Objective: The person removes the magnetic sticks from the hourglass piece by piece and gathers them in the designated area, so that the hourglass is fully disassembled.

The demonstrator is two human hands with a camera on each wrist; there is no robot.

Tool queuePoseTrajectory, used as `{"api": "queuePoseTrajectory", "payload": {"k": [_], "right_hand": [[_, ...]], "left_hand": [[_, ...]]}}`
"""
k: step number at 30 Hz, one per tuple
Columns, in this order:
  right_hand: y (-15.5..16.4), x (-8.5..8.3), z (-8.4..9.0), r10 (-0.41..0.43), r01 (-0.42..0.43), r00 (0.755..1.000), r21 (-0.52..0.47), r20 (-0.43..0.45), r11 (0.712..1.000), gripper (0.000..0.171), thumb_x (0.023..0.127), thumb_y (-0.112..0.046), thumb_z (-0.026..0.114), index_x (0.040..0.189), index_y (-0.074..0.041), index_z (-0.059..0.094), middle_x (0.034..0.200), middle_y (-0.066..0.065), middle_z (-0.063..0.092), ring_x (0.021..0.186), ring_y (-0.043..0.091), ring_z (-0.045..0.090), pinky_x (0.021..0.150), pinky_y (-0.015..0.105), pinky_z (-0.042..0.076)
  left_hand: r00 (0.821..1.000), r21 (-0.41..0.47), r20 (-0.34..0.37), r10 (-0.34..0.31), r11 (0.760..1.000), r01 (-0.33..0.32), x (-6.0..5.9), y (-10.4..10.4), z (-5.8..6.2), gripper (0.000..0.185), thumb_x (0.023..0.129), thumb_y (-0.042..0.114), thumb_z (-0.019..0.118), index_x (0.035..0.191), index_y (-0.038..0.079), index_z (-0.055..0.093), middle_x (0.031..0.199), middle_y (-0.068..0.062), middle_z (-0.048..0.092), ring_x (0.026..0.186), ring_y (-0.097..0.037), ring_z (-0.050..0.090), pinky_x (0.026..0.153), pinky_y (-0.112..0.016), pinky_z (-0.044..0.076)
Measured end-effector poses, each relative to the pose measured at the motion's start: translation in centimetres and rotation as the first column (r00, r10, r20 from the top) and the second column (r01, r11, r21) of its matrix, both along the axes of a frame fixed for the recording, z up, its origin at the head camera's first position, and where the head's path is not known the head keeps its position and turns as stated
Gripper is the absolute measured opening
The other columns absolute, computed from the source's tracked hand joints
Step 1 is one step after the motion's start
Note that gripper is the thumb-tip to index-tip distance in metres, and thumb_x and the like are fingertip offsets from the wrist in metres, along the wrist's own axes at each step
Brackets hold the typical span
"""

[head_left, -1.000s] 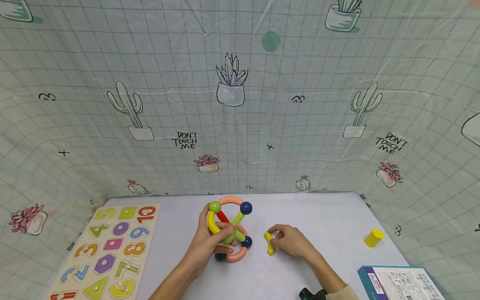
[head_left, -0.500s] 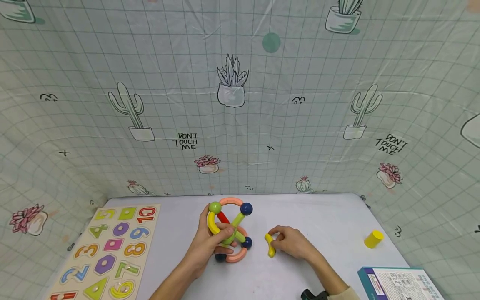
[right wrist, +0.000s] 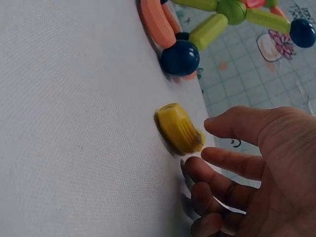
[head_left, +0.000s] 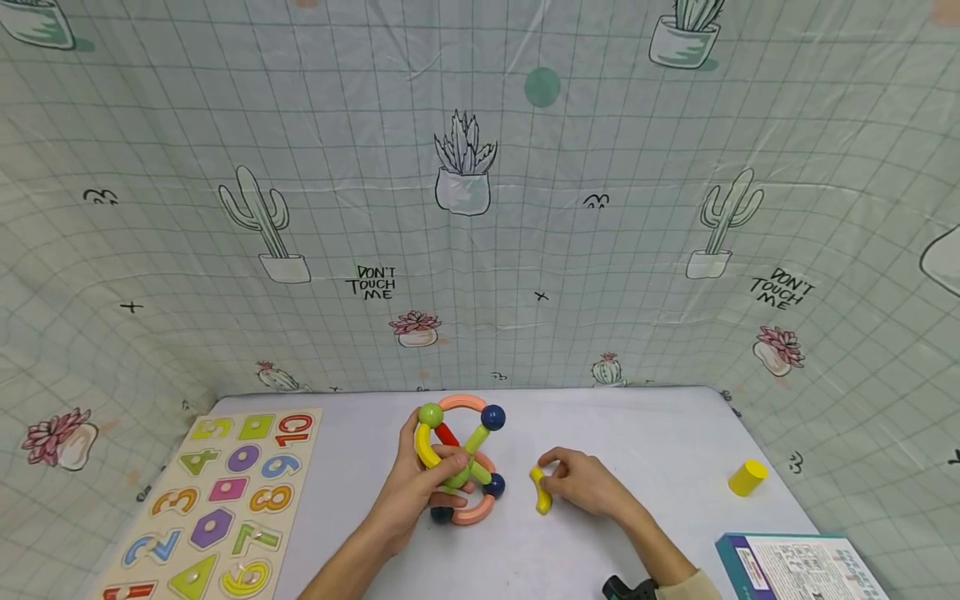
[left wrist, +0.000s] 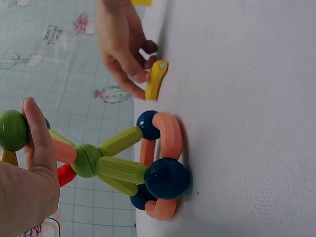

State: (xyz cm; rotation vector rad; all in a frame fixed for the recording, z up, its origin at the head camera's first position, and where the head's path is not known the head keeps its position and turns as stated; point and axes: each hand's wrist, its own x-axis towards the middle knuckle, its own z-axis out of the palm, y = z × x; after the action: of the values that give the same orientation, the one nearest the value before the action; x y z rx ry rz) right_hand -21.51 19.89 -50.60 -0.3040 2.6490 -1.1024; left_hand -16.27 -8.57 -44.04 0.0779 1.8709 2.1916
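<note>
My left hand (head_left: 411,483) grips a magnetic stick-and-ball structure (head_left: 480,440) by its left side, its thumb over a green ball near the middle. Green and dark blue balls join straight lime sticks, curved salmon ones, a red stick and a curved yellow one. In the left wrist view, the lower blue balls (left wrist: 167,178) and salmon curves are at the tabletop. To the right, my right hand (head_left: 588,483) pinches a loose curved yellow stick (head_left: 543,498) near one end with thumb and index finger. The stick (right wrist: 177,127) lies low at the white table surface.
A wooden number-and-shape puzzle board (head_left: 212,508) covers the table's left side. A yellow cylinder (head_left: 747,477) stands at the right, with a blue-edged box (head_left: 806,567) nearer the front. A patterned cloth (head_left: 480,250) hangs behind the table.
</note>
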Motion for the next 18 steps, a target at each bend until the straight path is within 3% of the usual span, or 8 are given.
{"api": "queuePoseTrajectory", "payload": {"k": [5, 8, 11, 14, 18], "right_hand": [[-0.8, -0.1, 0.4, -0.089, 0.090, 0.990, -0.001, -0.112, 0.996, 0.019, 0.091, -0.018, 0.070, 0.110, -0.012, 0.071, 0.084, -0.002, 0.059, 0.070, 0.014, 0.051, 0.060, 0.029, 0.042], [-1.5, -0.2, 0.9, -0.134, 0.124, 0.970, -0.065, -0.200, 0.990, 0.015, 0.095, -0.018, 0.067, 0.108, -0.013, 0.072, 0.087, -0.004, 0.060, 0.075, 0.013, 0.052, 0.063, 0.027, 0.044], [-2.4, -0.1, 1.9, -0.156, 0.110, 0.957, -0.192, -0.244, 0.975, 0.015, 0.100, -0.022, 0.063, 0.112, -0.016, 0.071, 0.090, -0.001, 0.066, 0.078, 0.015, 0.058, 0.066, 0.026, 0.048], [-3.6, 0.0, 3.1, -0.158, 0.067, 0.954, -0.333, -0.253, 0.941, 0.021, 0.103, -0.031, 0.059, 0.119, -0.021, 0.067, 0.096, 0.001, 0.071, 0.084, 0.020, 0.064, 0.067, 0.029, 0.054], [-5.4, 0.0, 4.4, -0.126, -0.001, 0.950, -0.406, -0.285, 0.914, 0.035, 0.102, -0.040, 0.059, 0.133, -0.024, 0.061, 0.105, -0.003, 0.071, 0.092, 0.021, 0.068, 0.072, 0.032, 0.057]], "left_hand": [[1.000, 0.000, 0.000, -0.001, 1.000, 0.001, -0.1, 0.2, 0.1, 0.086, 0.097, 0.023, 0.069, 0.154, 0.031, 0.005, 0.112, -0.018, 0.062, 0.081, -0.026, 0.074, 0.072, -0.037, 0.060], [1.000, -0.001, 0.003, 0.003, 1.000, -0.003, -0.1, 0.2, 0.0, 0.087, 0.096, 0.024, 0.069, 0.154, 0.031, 0.005, 0.112, -0.018, 0.062, 0.080, -0.026, 0.074, 0.072, -0.037, 0.060], [1.000, 0.007, 0.011, 0.000, 1.000, 0.000, -0.1, 0.2, 0.1, 0.087, 0.098, 0.025, 0.067, 0.155, 0.030, 0.002, 0.112, -0.017, 0.064, 0.080, -0.025, 0.074, 0.072, -0.037, 0.061], [1.000, 0.038, 0.029, -0.001, 0.999, 0.000, -0.1, 0.2, 0.1, 0.082, 0.101, 0.027, 0.061, 0.155, 0.028, -0.001, 0.112, -0.018, 0.068, 0.078, -0.024, 0.074, 0.072, -0.037, 0.061], [0.998, 0.080, 0.062, 0.017, 0.997, -0.022, -0.2, 0.1, 0.2, 0.076, 0.102, 0.026, 0.054, 0.154, 0.027, -0.002, 0.113, -0.020, 0.070, 0.077, -0.026, 0.075, 0.071, -0.038, 0.061]]}}
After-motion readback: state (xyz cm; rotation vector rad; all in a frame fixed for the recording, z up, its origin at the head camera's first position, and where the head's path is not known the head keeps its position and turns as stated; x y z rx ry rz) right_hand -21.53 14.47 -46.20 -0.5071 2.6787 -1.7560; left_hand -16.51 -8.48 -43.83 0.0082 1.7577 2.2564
